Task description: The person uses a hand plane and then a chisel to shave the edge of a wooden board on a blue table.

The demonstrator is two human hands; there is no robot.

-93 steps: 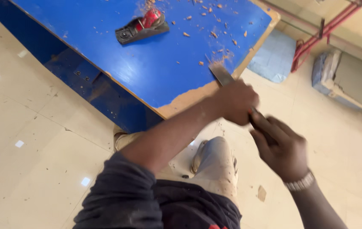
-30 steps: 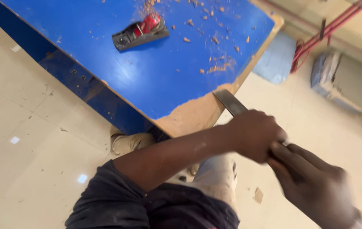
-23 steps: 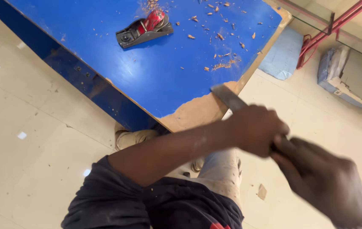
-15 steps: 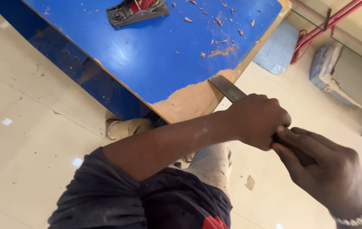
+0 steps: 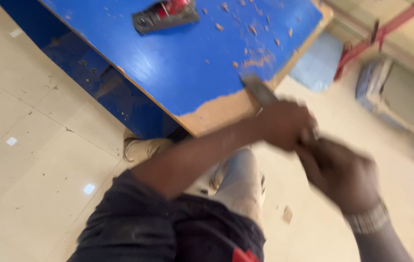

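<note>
A flat metal chisel [image 5: 258, 90] lies with its blade on the scraped corner of a blue-painted board [image 5: 182, 68], where bare wood shows. My left hand [image 5: 284, 123] is closed around the chisel just behind the blade. My right hand [image 5: 340, 172], blurred and wearing a metal watch, grips the hidden handle end behind it. Paint and wood chips lie scattered over the blue surface.
A red and dark hand plane [image 5: 165, 13] sits on the board at the top. Below the board are its dark blue side [image 5: 95, 82], my shoe [image 5: 141, 148] and my knee. A red metal frame [image 5: 386, 26] and grey boxes [image 5: 401, 97] stand at the right on the pale tiled floor.
Both hands have pushed the chisel forward up the board's corner, and the blade now reaches the edge of the blue paint. The view has shifted and blurred.
</note>
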